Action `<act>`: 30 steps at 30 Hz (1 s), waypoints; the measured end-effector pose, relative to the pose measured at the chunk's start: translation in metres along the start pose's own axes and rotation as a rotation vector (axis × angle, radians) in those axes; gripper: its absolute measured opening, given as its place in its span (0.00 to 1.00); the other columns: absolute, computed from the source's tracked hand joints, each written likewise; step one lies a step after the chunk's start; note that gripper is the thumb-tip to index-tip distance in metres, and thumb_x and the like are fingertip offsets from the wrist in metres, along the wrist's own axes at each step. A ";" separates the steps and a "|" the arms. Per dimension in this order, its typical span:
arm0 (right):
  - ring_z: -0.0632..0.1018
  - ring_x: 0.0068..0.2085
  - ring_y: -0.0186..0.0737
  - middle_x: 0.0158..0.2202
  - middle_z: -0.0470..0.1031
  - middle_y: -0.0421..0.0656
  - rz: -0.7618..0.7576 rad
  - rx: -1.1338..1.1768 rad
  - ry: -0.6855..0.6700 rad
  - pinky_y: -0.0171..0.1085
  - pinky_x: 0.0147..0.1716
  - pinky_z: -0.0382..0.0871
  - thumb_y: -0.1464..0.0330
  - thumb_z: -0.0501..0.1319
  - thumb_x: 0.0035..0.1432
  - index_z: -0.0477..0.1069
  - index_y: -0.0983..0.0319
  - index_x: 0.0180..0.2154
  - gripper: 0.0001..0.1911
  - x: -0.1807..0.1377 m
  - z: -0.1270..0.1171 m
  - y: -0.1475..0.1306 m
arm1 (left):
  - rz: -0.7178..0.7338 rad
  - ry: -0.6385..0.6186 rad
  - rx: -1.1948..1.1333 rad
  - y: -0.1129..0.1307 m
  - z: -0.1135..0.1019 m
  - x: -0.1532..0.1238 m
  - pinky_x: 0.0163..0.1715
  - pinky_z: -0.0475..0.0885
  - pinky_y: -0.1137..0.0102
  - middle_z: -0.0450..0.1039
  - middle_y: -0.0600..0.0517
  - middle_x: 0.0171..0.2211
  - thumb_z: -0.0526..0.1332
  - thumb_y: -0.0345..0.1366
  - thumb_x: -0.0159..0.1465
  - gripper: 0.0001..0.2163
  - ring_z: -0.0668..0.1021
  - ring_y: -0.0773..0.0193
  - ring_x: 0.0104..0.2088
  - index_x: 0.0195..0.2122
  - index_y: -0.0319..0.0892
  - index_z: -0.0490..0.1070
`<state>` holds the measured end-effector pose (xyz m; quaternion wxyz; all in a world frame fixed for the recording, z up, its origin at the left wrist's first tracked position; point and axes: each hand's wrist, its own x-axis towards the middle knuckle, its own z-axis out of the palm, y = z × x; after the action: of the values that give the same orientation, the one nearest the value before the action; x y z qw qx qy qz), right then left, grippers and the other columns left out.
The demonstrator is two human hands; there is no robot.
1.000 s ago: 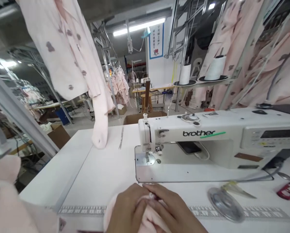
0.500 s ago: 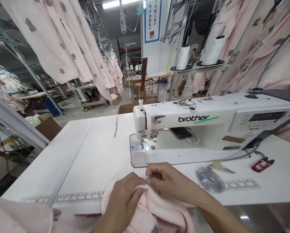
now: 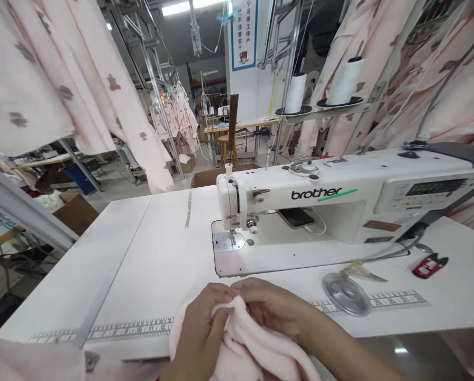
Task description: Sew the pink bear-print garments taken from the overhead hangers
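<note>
Left hand (image 3: 201,323), right hand (image 3: 272,302): grip pinching bunched pink fabric (image 3: 256,338). Folds run down-right from grip; overall long axis unclear.

From my remote seat I see the sewing machine (image 3: 352,211) on the table (image 3: 161,254), a phone (image 3: 294,217) under its arm (image 3: 276,197), cloth (image 3: 256,344) before it, a disc (image 3: 346,295) on the ruler strip (image 3: 403,298) rightward, thread cones (image 3: 297,94) behind.

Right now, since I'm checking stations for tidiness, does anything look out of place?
Yes: a phone lies under the machine's arm with a white cable, odd amid sewing gear. A clear disc sits over part of the ruler. No damage shows on the cloth.
</note>
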<state>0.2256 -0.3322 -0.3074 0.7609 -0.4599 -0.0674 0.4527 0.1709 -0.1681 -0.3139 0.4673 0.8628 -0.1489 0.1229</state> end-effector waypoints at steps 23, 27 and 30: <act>0.69 0.26 0.35 0.23 0.69 0.35 -0.507 -0.891 0.684 0.31 0.25 0.57 0.61 0.57 0.55 0.67 0.60 0.26 0.10 -0.007 0.003 -0.025 | -0.386 -0.249 -0.376 0.014 -0.021 0.076 0.24 0.58 0.77 0.63 0.56 0.24 0.61 0.41 0.56 0.10 0.65 0.72 0.25 0.28 0.38 0.65; 0.70 0.28 0.36 0.25 0.71 0.37 -0.399 -1.212 0.794 0.32 0.26 0.55 0.65 0.53 0.57 0.67 0.60 0.27 0.09 0.016 -0.016 -0.031 | -0.424 -0.269 -0.342 -0.020 -0.002 0.101 0.26 0.58 0.76 0.62 0.57 0.23 0.61 0.40 0.54 0.10 0.65 0.71 0.25 0.26 0.38 0.63; 0.72 0.31 0.40 0.26 0.73 0.41 -0.246 -1.399 0.850 0.33 0.27 0.54 0.68 0.53 0.56 0.68 0.60 0.28 0.08 0.037 -0.033 -0.038 | -0.387 -0.276 -0.091 -0.040 0.010 0.112 0.27 0.58 0.75 0.63 0.56 0.23 0.56 0.37 0.56 0.06 0.66 0.69 0.26 0.26 0.39 0.65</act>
<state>0.2878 -0.3316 -0.3091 0.3038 -0.9485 -0.0899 0.0074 0.2902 -0.1721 -0.3103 0.4957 0.8620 -0.0487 -0.0947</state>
